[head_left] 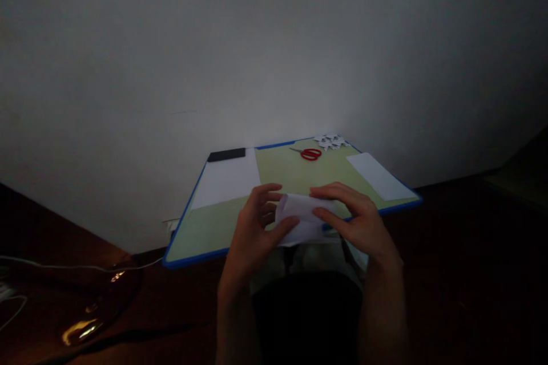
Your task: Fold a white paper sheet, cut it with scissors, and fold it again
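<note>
Both my hands hold a folded white sheet of paper (302,218) just above the near edge of a green board with a blue rim (197,255). My left hand (252,234) pinches the sheet's left side with thumb and fingers. My right hand (357,219) grips its right side, fingers curled over the top. Red-handled scissors (310,154) lie at the far side of the board, beyond my hands.
White cut paper shapes (329,141) sit at the board's far right corner. A white sheet (226,182) with a black bar (226,154) lies far left, a white strip (380,177) at the right. A white cable (72,266) runs across the dark floor at left. A pale wall stands behind.
</note>
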The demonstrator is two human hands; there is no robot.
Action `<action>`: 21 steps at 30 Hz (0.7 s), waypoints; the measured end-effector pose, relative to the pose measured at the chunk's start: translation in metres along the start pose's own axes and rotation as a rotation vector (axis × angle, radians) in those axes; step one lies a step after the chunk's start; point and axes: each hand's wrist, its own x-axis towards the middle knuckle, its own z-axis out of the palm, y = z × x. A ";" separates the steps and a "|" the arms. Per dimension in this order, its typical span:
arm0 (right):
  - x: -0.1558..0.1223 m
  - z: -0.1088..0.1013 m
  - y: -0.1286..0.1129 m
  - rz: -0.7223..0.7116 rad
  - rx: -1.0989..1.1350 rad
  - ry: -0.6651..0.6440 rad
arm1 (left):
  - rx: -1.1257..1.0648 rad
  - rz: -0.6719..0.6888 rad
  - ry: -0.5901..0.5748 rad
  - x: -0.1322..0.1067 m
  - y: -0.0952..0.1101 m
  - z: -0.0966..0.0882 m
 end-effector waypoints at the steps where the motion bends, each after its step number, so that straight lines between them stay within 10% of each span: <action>1: 0.000 0.000 0.000 0.009 -0.003 0.009 | -0.024 0.001 0.016 -0.001 0.001 0.000; 21: 0.002 0.017 -0.011 -0.056 -0.108 0.043 | 0.205 0.114 0.115 -0.006 0.012 0.010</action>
